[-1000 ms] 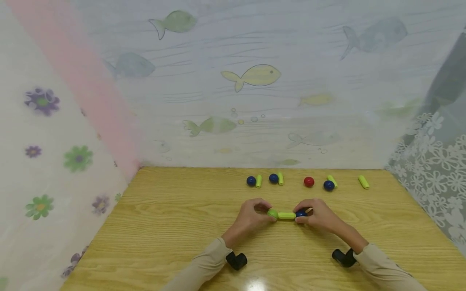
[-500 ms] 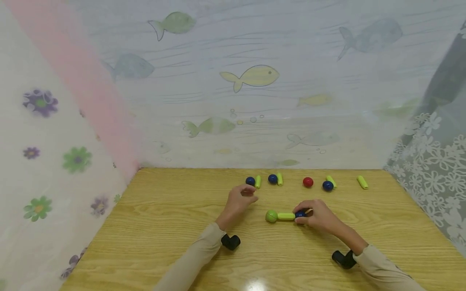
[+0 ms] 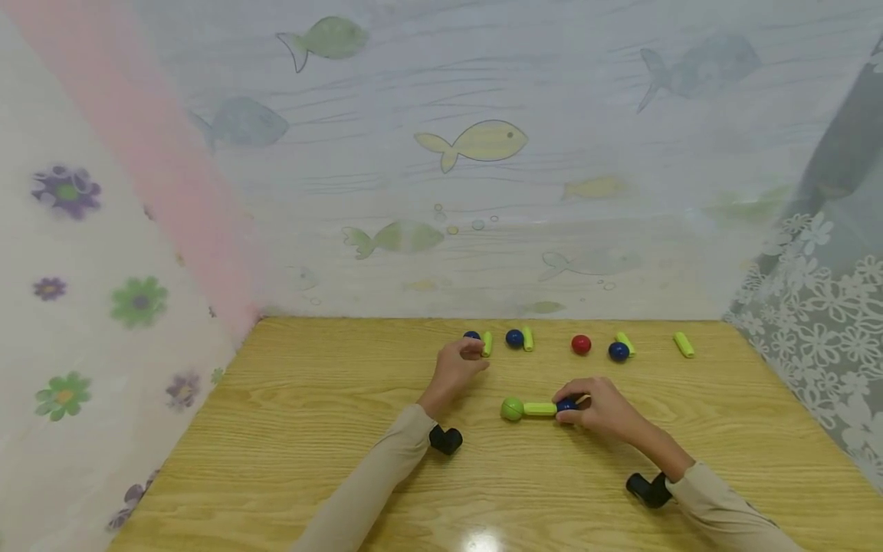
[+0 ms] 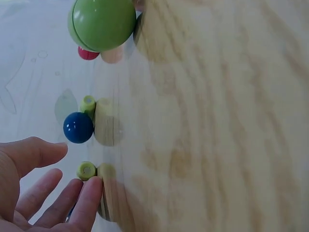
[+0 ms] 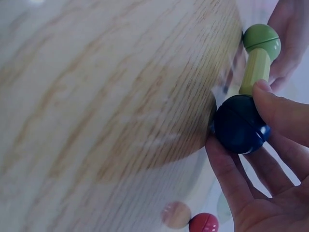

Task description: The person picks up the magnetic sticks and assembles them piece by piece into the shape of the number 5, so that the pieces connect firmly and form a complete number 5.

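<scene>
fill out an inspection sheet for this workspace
Surface: wood-grain table, light glare near the front.
Job's things: green ball, yellow-green rod and blue ball in a line, end to end; behind them a row of three more blue balls, four rods and a red ball.
Clutter: nothing seen.
Left hand: by the row's leftmost blue ball, partly hiding it; contact unclear.
Right hand: holds the line's blue ball.
Cables: nothing seen.
Surroundings: fish-print backdrop behind, flower-print sheet on the left, white flower pattern on the right.
</scene>
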Tool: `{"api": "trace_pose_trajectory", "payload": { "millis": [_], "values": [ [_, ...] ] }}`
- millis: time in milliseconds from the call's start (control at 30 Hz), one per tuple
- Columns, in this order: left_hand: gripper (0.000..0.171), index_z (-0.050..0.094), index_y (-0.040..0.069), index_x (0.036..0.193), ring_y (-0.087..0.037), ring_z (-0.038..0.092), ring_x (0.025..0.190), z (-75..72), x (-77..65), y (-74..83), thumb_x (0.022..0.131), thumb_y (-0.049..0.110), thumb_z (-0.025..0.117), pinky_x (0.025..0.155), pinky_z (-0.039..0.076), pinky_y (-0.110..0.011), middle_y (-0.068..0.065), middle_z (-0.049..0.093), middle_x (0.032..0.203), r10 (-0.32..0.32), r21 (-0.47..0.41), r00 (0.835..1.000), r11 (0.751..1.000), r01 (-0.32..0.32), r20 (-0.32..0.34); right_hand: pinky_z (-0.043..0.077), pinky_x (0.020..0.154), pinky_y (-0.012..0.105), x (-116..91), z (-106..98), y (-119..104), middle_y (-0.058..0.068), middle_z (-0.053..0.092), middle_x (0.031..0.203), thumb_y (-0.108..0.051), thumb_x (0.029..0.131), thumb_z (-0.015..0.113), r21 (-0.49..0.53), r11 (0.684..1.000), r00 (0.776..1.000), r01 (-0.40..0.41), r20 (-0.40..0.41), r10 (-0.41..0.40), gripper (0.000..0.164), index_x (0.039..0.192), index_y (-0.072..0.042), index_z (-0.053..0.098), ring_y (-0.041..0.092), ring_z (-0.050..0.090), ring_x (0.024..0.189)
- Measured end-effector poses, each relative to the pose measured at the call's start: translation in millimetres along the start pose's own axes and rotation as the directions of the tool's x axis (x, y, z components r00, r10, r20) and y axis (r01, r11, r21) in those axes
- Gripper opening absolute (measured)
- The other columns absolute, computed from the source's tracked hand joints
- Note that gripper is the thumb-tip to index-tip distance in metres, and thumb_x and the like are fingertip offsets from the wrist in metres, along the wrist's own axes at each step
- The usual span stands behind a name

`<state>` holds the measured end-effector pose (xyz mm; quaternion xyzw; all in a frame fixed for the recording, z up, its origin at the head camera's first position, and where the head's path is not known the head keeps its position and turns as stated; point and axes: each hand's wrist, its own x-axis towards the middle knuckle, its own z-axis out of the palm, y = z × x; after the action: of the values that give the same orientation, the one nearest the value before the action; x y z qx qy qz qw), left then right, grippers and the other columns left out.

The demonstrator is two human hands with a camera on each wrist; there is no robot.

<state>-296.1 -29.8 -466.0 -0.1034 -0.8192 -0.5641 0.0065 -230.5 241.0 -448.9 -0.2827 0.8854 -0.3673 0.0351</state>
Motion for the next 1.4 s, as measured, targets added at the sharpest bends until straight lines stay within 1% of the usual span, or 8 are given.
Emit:
{"api": "trace_pose_trajectory", "payload": {
  "millis": [300, 433, 567, 767, 900, 1033, 1200, 1400],
  "values": [
    [0.025, 0.066, -0.001, 0.110, -0.025, 0.059, 0.097, 5.2, 18.9, 4.9, 0.086, 0.005, 0.068, 0.082, 0.051, -0.034, -0.014, 0.063, 0.105, -0.052, -0.027, 0.997, 0.998, 0.050, -0.057, 0.055, 0.069, 0.024, 0, 0, 0, 0.004, 0.067, 0.091, -0.013, 0.081, 0.075, 0.012, 1.000, 1.000, -0.018, 0.000, 0.018, 0.017, 0.096, -0.004, 0.071, 0.013, 0.062, 0.081],
    [0.020, 0.068, 0.000, 0.104, -0.021, 0.059, 0.091, 11.2, 30.1, 3.5, 0.085, 0.006, 0.070, 0.077, 0.051, -0.033, -0.008, 0.063, 0.097, -0.057, 0.020, 0.993, 0.998, 0.060, -0.108, 0.054, 0.069, 0.023, 0, 0, 2, 0.004, 0.067, 0.092, -0.014, 0.082, 0.075, 0.020, 1.000, 1.000, -0.016, 0.001, 0.016, 0.018, 0.096, -0.004, 0.071, 0.014, 0.062, 0.081],
    [0.018, 0.069, -0.001, 0.098, -0.022, 0.059, 0.083, 18.5, 39.7, 2.8, 0.081, 0.003, 0.073, 0.071, 0.052, -0.031, -0.010, 0.064, 0.090, -0.020, 0.092, 0.989, 0.995, 0.033, -0.143, 0.054, 0.069, 0.023, 1, 1, 3, 0.004, 0.067, 0.092, -0.013, 0.082, 0.075, 0.026, 1.000, 1.000, -0.015, -0.001, 0.015, 0.019, 0.097, -0.004, 0.071, 0.014, 0.063, 0.082],
    [0.022, 0.069, -0.004, 0.099, -0.024, 0.060, 0.081, 23.1, 42.4, 9.1, 0.079, 0.001, 0.075, 0.068, 0.052, -0.031, -0.015, 0.065, 0.091, -0.017, 0.181, 0.988, 0.982, 0.045, -0.153, 0.054, 0.069, 0.023, 1, 0, 3, 0.005, 0.067, 0.092, -0.012, 0.082, 0.075, 0.027, 1.000, 1.000, -0.012, 0.004, 0.012, 0.019, 0.098, -0.002, 0.071, 0.015, 0.063, 0.082],
    [0.022, 0.070, -0.004, 0.098, -0.023, 0.061, 0.080, 19.2, 37.5, 12.9, 0.077, -0.001, 0.074, 0.066, 0.052, -0.030, -0.013, 0.065, 0.087, -0.007, 0.186, 0.993, 0.982, 0.029, -0.118, 0.054, 0.069, 0.023, 0, -1, 2, 0.004, 0.067, 0.091, -0.012, 0.082, 0.075, 0.025, 1.000, 1.000, -0.018, 0.004, 0.018, 0.019, 0.098, -0.002, 0.071, 0.013, 0.063, 0.081],
    [0.020, 0.069, -0.005, 0.099, -0.023, 0.061, 0.074, 6.6, 31.0, 8.4, 0.079, -0.001, 0.072, 0.063, 0.053, -0.031, -0.012, 0.064, 0.088, -0.021, 0.089, 0.999, 0.996, 0.024, -0.035, 0.054, 0.069, 0.023, 4, 2, 3, 0.003, 0.067, 0.090, -0.013, 0.081, 0.075, 0.021, 0.999, 0.999, -0.032, -0.005, 0.032, 0.019, 0.097, -0.004, 0.071, 0.011, 0.062, 0.080],
    [0.019, 0.070, -0.003, 0.098, -0.020, 0.061, 0.064, -9.0, 22.6, -2.0, 0.080, 0.003, 0.072, 0.057, 0.054, -0.030, -0.010, 0.066, 0.086, -0.092, -0.030, 0.994, 0.995, 0.094, 0.051, 0.054, 0.069, 0.023, 9, 7, 5, 0.003, 0.067, 0.090, -0.014, 0.082, 0.076, 0.022, 0.999, 0.999, -0.043, -0.009, 0.043, 0.020, 0.098, -0.003, 0.071, 0.012, 0.063, 0.081],
    [0.021, 0.070, 0.000, 0.099, -0.017, 0.064, 0.067, -23.3, 7.9, -7.0, 0.080, 0.005, 0.073, 0.060, 0.055, -0.031, -0.010, 0.069, 0.087, -0.136, -0.113, 0.980, 0.982, 0.153, 0.144, 0.054, 0.069, 0.024, 14, 9, 6, 0.003, 0.067, 0.091, -0.013, 0.081, 0.076, 0.009, 0.998, 0.998, -0.055, -0.020, 0.055, 0.019, 0.097, -0.004, 0.072, 0.013, 0.063, 0.081]
  ]
}}
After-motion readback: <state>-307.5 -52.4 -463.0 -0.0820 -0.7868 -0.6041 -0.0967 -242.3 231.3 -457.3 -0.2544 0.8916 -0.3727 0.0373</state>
